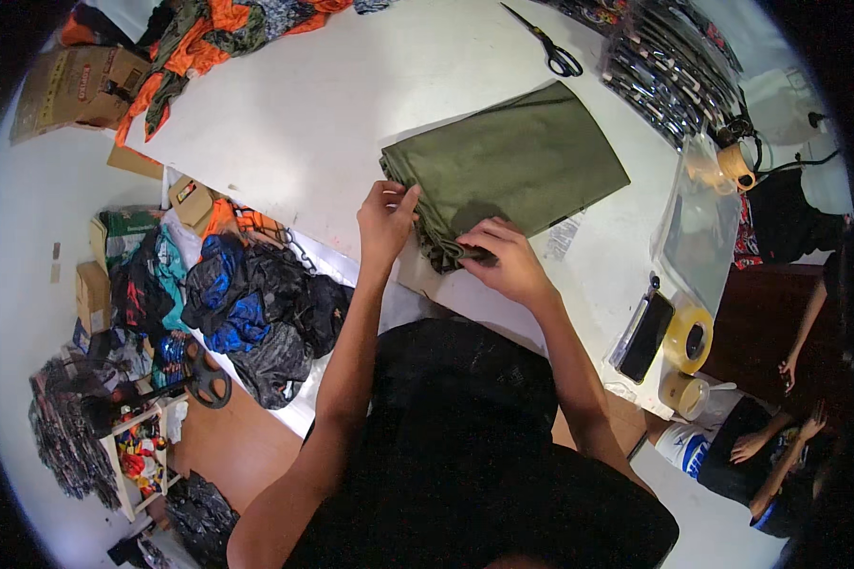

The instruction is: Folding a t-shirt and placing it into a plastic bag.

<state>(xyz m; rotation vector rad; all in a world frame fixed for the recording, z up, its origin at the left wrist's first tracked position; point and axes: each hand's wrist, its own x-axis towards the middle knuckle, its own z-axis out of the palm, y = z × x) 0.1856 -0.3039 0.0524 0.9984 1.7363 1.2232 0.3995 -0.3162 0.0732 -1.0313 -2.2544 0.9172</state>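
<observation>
A folded stack of olive-green cloth [512,156] lies flat on the white table in front of me. Its near left edge shows several bunched, layered folds. My left hand [387,226] is at the left corner of that edge, with the thumb and curled fingers closed on the layers. At the lower corner, my right hand [510,264] pinches the same edge between thumb and fingers. Part of the edge under the right fingers is hidden. Beyond the cloth lie black-handled scissors [562,63].
On the table's right are a phone [647,337], a yellow tape roll [688,339], clear plastic sheets [700,223] and packed stacks [674,76]. Orange and green garments [213,38] lie far left; dark clothing [266,303] is piled at left. Another person's hands [750,446] show lower right.
</observation>
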